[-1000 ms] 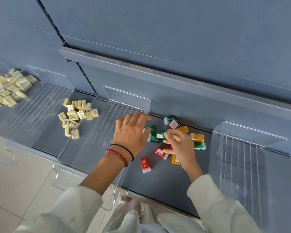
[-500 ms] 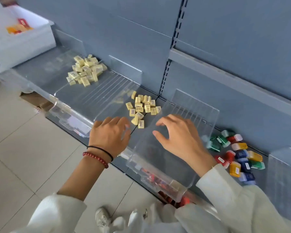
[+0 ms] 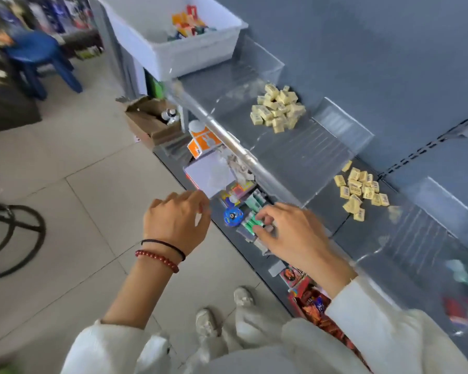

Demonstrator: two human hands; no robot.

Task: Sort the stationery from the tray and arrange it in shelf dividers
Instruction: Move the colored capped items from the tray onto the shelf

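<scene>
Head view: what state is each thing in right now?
white tray: holds a few coloured items.
far eraser pile: heaped between clear dividers.
near eraser pile: spread loosely, next compartment.
left hand: loosely curled, empty.
right hand: fingers curled, blur hides any hold.
cardboard box: flaps open.

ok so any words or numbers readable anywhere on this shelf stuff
No text can be read anywhere.
yellow erasers: dark label marks, too small to read.
orange box: white print, too blurred to read.
red packets: print too blurred to read.
</scene>
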